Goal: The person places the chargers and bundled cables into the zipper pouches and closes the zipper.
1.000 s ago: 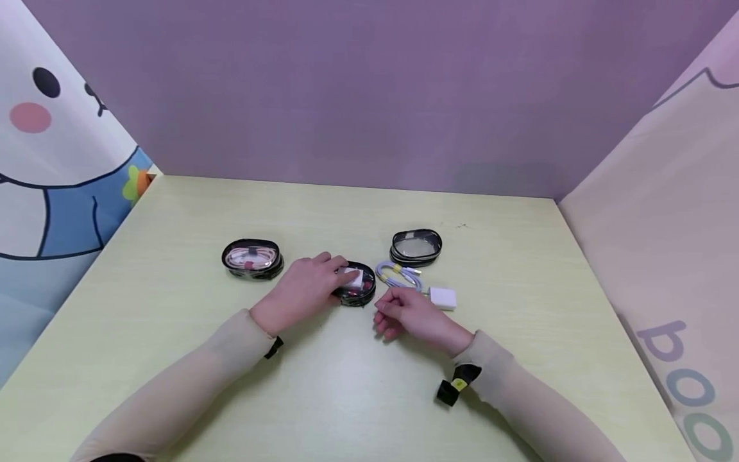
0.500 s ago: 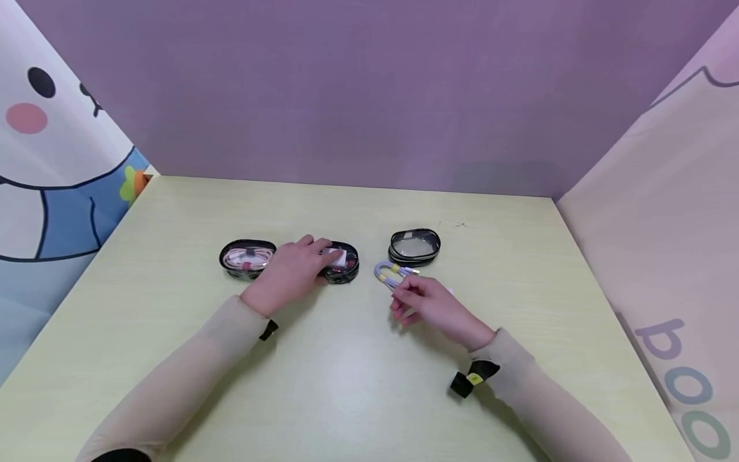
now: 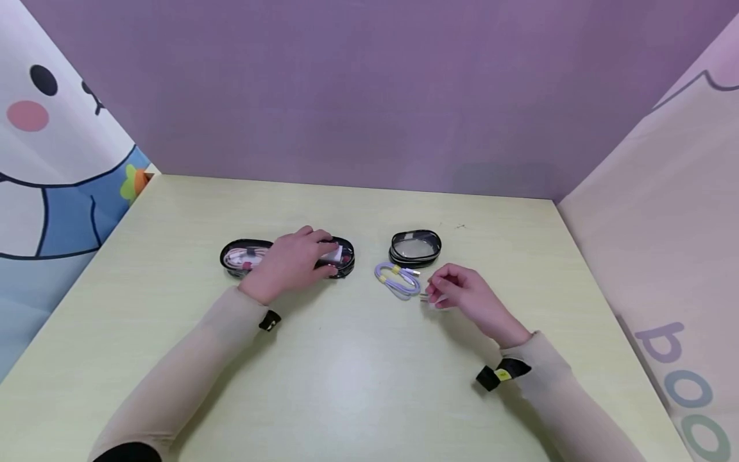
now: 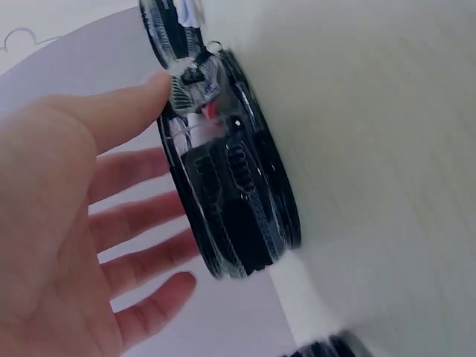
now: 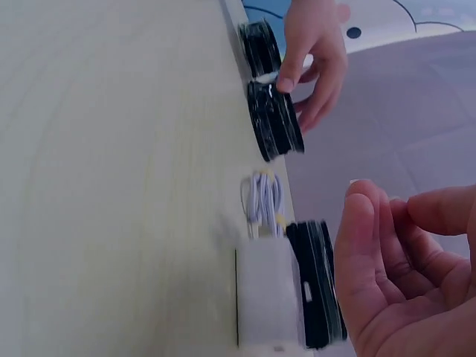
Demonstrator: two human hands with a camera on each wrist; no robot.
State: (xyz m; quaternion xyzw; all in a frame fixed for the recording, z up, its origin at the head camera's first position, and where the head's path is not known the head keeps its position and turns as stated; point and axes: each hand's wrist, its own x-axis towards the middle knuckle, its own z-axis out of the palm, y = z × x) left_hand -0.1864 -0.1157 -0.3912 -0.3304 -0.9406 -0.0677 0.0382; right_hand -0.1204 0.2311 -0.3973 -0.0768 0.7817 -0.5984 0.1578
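My left hand (image 3: 291,263) is at a clear oval zip case (image 3: 346,256) with black edging, which holds a white charger and something red. In the left wrist view its thumb touches the case's zipper side, and the straight, spread fingers reach over the lid. My right hand (image 3: 467,298) holds nothing, its fingers loosely curled over a white plug charger (image 5: 268,294) that the hand mostly hides in the head view. A coiled lavender charging cable (image 3: 398,280) with yellow ties lies left of the charger. Behind the cable is another clear case (image 3: 414,247), with no contents visible.
Partly behind my left hand, a third zip case (image 3: 245,256) with a pink cable lies end to end with the held-down one. The pale wooden table (image 3: 346,385) meets a purple wall (image 3: 369,96) at the back. Printed cloth (image 3: 69,141) hangs on the left.
The left hand has moved the case with the charger leftward and back, up beside the pink-cable case. My right hand has moved right, away from over the cable to the plug charger.
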